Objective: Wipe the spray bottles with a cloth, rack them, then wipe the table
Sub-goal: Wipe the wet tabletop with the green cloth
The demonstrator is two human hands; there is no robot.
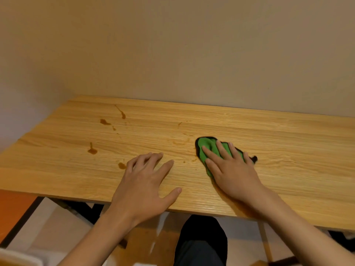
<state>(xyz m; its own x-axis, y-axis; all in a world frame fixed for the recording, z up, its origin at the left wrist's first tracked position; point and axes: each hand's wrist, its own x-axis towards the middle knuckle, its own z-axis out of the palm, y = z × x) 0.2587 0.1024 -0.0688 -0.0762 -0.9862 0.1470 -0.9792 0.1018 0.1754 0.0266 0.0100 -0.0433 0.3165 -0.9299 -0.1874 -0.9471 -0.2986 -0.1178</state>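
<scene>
Wooden table (269,131), brown stains (92,150), against beige wall (172,45)

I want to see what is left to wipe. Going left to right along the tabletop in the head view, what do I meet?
Brown spill drops → left hand → green cloth pressed under the right hand.

Left hand (142,185) and right hand (232,173) on bare forearms (99,235), black trousers (199,244) below
</scene>
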